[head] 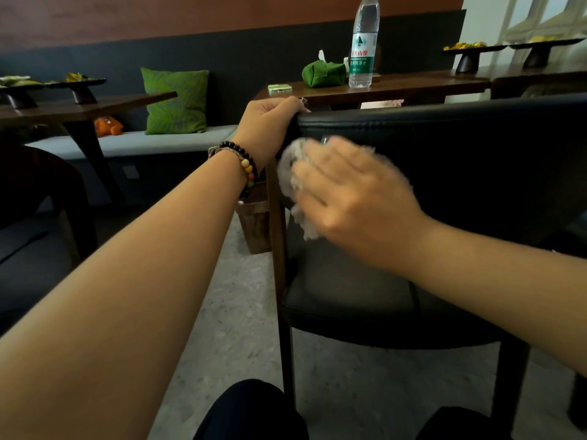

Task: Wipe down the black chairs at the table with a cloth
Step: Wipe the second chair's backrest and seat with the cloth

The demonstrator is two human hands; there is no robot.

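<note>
A black leather chair (460,144) with a dark wooden frame stands right in front of me, its backrest toward me. My left hand (270,128) grips the top left corner of the backrest, fingers curled over the edge. My right hand (355,198), blurred by motion, holds a crumpled grey-white cloth (292,179) against the left part of the backrest. Most of the cloth is hidden under my palm.
A wooden table (413,87) behind the chair carries a water bottle (364,42), a green pouch (322,74) and a small green case (279,89). A bench with a green cushion (174,101) runs along the wall. Another dark chair (31,236) stands at left. A wooden bin (254,223) sits on the floor.
</note>
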